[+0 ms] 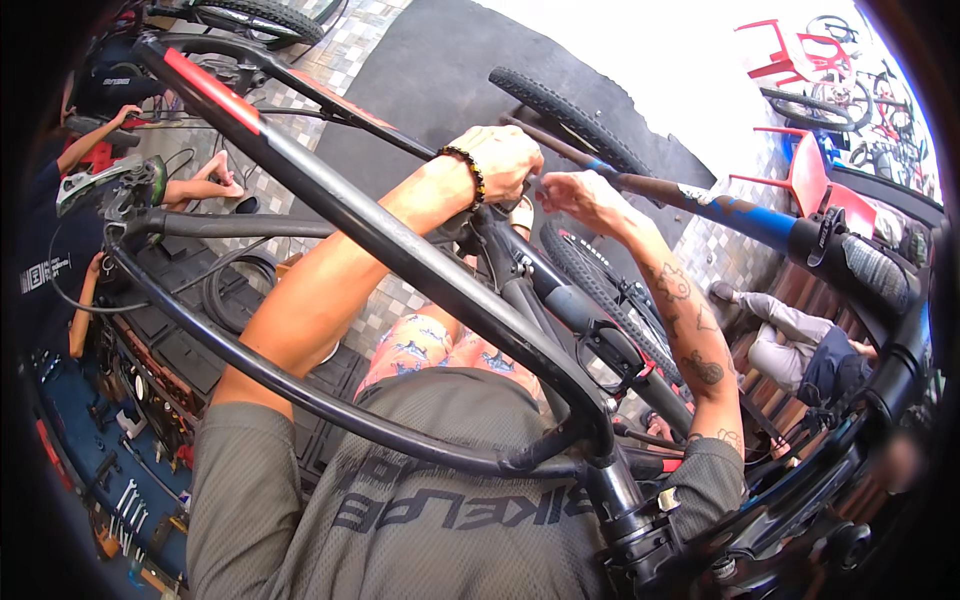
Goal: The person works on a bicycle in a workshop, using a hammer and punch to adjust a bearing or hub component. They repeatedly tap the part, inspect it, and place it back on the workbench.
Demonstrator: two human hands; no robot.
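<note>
While the left hand (500, 162) has its fingers curled inward, the right hand (585, 203) sits just beside it with fingers bent (whether either grips something small, I cannot tell). The dark bicycle frame (400, 243) stretches across the person's front, one red-marked tube passing over the left forearm (418, 204), near its beaded bracelet (476, 172).

Grey-green tee (470, 565), black lettering (460, 513); peach shorts (398, 348), blue animal print (415, 352); black-yellow bracelet (474, 176); right-forearm tattoos (704, 367).
</note>
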